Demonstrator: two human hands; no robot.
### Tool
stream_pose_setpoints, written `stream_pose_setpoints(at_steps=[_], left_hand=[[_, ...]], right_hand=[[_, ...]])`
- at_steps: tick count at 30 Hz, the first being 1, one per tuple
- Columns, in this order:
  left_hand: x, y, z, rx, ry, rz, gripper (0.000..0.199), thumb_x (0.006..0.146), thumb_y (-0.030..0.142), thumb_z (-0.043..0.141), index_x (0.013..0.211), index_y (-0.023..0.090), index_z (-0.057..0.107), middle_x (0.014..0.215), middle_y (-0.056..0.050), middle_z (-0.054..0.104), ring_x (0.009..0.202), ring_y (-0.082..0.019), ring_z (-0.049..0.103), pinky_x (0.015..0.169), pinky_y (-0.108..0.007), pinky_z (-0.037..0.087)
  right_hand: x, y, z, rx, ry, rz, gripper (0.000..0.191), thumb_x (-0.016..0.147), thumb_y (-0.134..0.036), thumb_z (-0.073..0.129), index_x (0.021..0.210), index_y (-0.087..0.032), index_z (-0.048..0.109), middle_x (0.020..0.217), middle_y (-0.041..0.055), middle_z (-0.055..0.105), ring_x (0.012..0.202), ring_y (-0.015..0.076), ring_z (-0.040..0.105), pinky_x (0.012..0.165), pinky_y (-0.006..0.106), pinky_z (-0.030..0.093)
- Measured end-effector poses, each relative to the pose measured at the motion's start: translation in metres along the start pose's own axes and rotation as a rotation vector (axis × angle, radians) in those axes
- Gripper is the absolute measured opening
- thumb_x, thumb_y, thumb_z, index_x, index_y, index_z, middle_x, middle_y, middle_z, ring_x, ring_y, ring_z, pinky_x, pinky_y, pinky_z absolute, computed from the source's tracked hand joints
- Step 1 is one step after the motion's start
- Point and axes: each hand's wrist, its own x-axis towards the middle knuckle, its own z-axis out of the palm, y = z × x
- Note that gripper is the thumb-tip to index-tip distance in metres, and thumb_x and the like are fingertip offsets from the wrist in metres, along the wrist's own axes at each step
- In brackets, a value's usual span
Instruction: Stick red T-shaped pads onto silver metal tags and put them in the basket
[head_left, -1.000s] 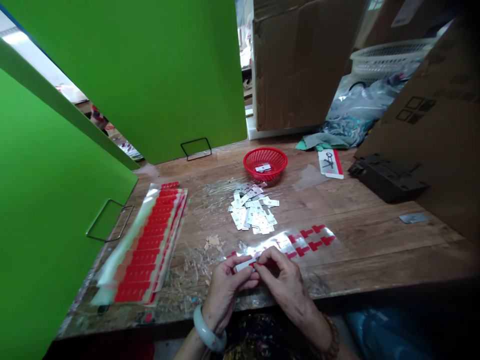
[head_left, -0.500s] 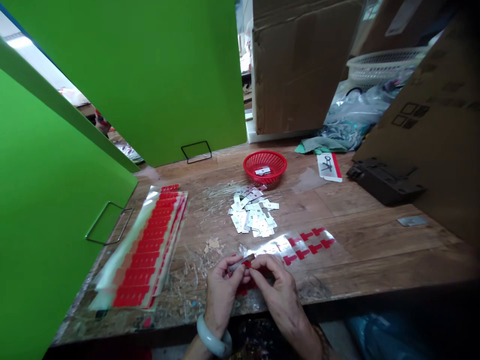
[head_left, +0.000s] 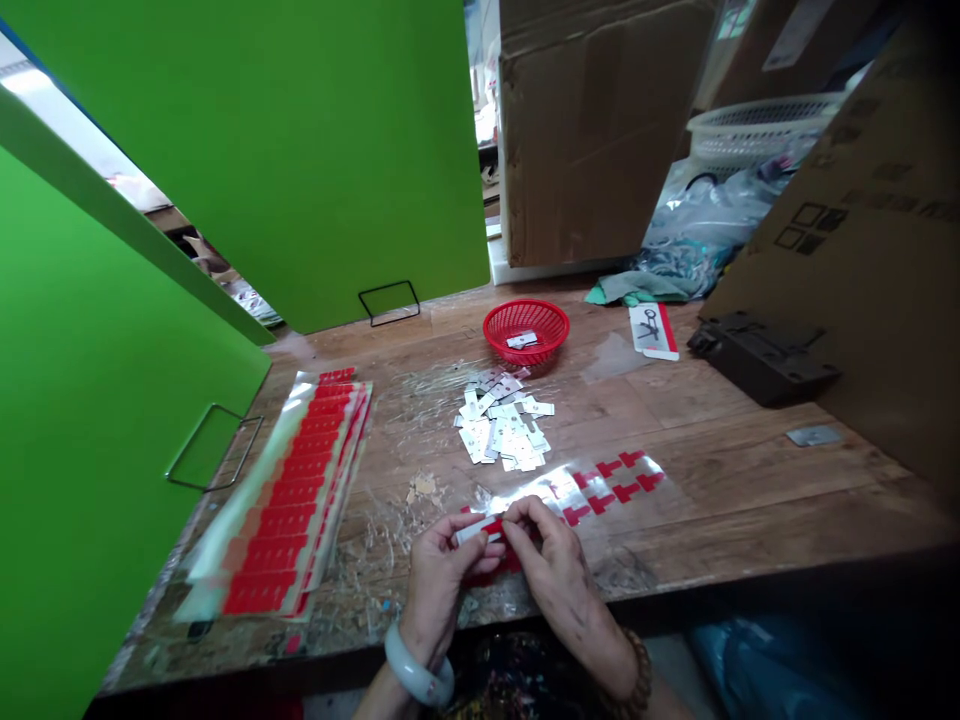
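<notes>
White plate (head_left: 469, 532), nearer us than basket (head_left: 555, 335), pinched in left hand (head_left: 436, 578); right hand (head_left: 556, 575) at red film (head_left: 492, 529), hold unclear: best smoothed evenly.

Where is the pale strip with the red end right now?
In the head view, the pale strip is low near center, below the plate pile, gripped by the left hand, the right hand at its red end.
</notes>
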Motion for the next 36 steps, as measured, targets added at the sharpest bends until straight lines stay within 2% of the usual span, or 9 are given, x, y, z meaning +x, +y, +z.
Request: stream_pose_setpoints(at_steps=[6,14,30,36], left_hand=[[0.0003,0.001,0.0023,-0.023,-0.01,-0.037,0.031,0.067,0.015,0.073,0.095,0.007,0.064,0.07,-0.01,0.072,0.063,-0.016,0.069,0.064,-0.023,0.057],[0.0,-0.0004,0.0037,-0.049,0.014,-0.051,0.033,0.062,0.018,0.078,0.092,0.008,0.066,0.074,-0.011,0.073,0.068,-0.02,0.071,0.064,-0.024,0.058],[-0.004,-0.0061,0.0055,-0.03,0.028,0.021,0.032,0.065,0.022,0.077,0.091,0.007,0.066,0.081,-0.012,0.073,0.068,-0.019,0.07,0.066,-0.026,0.057],[-0.0064,-0.0065,0.0066,0.001,0.031,0.062,0.034,0.064,0.027,0.077,0.089,0.007,0.067,0.082,-0.013,0.073,0.071,-0.021,0.071,0.068,-0.029,0.057]], right_hand=[[0.0012,0.0025,-0.0002,-0.113,0.018,-0.01,0.011,0.085,-0.024,0.047,0.078,-0.022,0.054,0.071,-0.0003,0.058,0.067,0.0157,0.055,0.062,0.026,0.044],[0.0022,0.0075,0.0028,-0.182,0.065,-0.039,0.009,0.083,-0.019,0.048,0.076,-0.022,0.054,0.069,0.0004,0.058,0.066,0.0162,0.054,0.06,0.026,0.042],[0.0023,0.0049,0.0064,-0.234,0.081,-0.044,0.011,0.081,-0.014,0.046,0.075,-0.022,0.052,0.071,0.0011,0.057,0.068,0.0171,0.052,0.062,0.027,0.041],[0.0017,0.0054,0.0064,-0.239,0.096,-0.054,0.01,0.08,-0.014,0.048,0.075,-0.022,0.053,0.071,0.0012,0.057,0.067,0.0172,0.052,0.062,0.027,0.041]])
